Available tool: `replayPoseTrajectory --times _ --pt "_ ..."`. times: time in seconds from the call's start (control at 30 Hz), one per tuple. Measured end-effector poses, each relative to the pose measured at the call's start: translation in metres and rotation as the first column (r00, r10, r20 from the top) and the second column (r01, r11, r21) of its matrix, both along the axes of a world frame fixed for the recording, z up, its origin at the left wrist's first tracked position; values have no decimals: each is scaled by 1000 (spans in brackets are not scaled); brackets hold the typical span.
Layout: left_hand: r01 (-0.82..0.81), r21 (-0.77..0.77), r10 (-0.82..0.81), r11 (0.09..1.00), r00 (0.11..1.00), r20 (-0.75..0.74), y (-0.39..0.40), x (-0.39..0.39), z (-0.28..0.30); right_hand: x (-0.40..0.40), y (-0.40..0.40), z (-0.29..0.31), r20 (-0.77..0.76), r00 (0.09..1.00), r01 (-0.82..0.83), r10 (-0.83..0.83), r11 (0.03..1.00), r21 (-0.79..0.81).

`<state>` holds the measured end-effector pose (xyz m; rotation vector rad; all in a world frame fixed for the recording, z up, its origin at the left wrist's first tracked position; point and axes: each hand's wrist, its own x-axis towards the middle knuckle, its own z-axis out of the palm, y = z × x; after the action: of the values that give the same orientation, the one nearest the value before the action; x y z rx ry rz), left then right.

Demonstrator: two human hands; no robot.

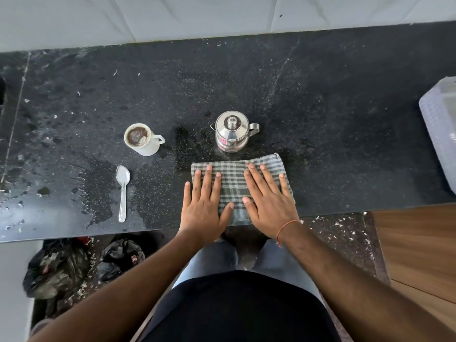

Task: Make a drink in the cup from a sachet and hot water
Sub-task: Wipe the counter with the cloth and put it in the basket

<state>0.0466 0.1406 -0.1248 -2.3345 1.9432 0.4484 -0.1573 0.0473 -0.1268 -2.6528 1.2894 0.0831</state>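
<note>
Hands lie flat on a folded checked cloth [237, 186] at the near edge of the black stone counter [333, 114]. The left hand [203, 206] is spread palm down over the cloth's left side, with its little finger off the cloth on the counter. The right hand [269, 203] is spread palm down over the right side. Both have their fingers stretched out and apart, pressing down and gripping nothing. A thin red thread [286, 229] circles the right wrist.

Just beyond the cloth stands a small steel kettle [231, 132], upright, its lid on with a round knob on top, its handle pointing right and a short spout on the left. A pink label sits low on its front; the writing on it is too small to read.

Well to the left of the kettle stands the white cup [142, 139], upright, handle pointing right, filled with a brown drink that has pale froth on one side. Nearer the counter's edge, apart from the cup, a steel spoon [122, 191] lies with its bowl facing up and pointing away from the person. Wet patches darken the counter around it.

At the far right edge a pale ribbed plastic container [439, 127] is partly in view. Black bags [74, 265] sit on the floor under the counter. No sachet shows anywhere.
</note>
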Motion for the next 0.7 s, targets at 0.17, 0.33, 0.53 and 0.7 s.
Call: replayPoseTrajectory --times 0.17,0.33,0.53,0.7 --pt "17 -30 -17 999 1000 7 -16 -34 -7 -34 -16 4 -22 1000 20 -20 1000 8" --pt "11 -43 -12 999 1000 -20 -42 -79 -6 -76 -40 6 -43 998 44 -43 999 25" --pt "3 -31 -4 1000 1000 -6 -75 -127 -3 -124 -69 12 -33 997 70 -68 996 54" --pt "44 -25 -45 999 999 -15 -77 -167 4 -172 -73 14 -3 1000 28 -28 999 46"
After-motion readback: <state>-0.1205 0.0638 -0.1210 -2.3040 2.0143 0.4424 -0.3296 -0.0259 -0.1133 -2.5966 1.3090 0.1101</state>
